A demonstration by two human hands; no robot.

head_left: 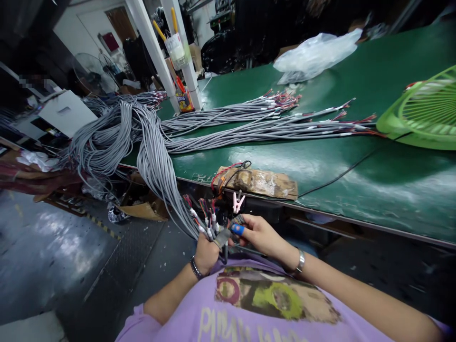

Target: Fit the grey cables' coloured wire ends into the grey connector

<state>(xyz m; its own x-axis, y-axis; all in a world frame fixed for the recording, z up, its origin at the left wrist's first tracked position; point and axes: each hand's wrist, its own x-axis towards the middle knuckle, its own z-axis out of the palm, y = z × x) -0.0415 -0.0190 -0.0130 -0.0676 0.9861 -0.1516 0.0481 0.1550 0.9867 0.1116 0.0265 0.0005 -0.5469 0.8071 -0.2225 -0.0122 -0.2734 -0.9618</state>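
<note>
My left hand is closed around a bundle of grey cables near their stripped ends, which show red and white wire tips. The bundle hangs from the green table down to my lap. My right hand, with a blue cot on one fingertip, pinches the cable ends beside my left hand. A pink clip stands just above both hands at the table edge.
More grey cables lie stretched across the green table. A taped cardboard block sits on the front edge. A green fan rests at right, a plastic bag at the back. White posts rise at the left.
</note>
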